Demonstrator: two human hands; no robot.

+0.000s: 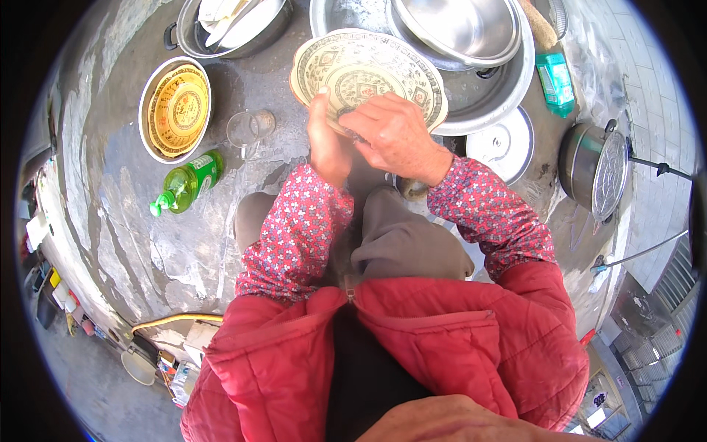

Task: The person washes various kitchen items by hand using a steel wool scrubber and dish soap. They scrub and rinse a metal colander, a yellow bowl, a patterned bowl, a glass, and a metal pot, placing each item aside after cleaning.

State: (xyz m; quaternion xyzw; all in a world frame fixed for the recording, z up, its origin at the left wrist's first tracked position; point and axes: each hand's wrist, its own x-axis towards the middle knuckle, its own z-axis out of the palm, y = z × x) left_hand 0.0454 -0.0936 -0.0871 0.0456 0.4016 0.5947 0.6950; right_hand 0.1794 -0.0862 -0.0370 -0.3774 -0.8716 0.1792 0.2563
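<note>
A cream patterned bowl (381, 58) with a scalloped rim is tilted up in front of me. My left hand (330, 141) grips its near left edge, thumb over the rim. At the near inner side of the bowl, my right hand (400, 135) is closed on a dark scrubbing pad (359, 122), mostly hidden under the fingers. Just beyond the bowl lies a large aluminium basin (511, 96), with a stainless steel bowl (461, 25) inside it. Left of my hands stands a clear glass mug (243, 130).
To the left are yellow patterned bowls (185, 110) in a white-rimmed basin and a green detergent bottle (190, 182) on its side. A pot with dishes (243, 33) stands at far left. Rightward lie a white lid (500, 145), a teal bottle (555, 83) and a lidded pot (588, 168).
</note>
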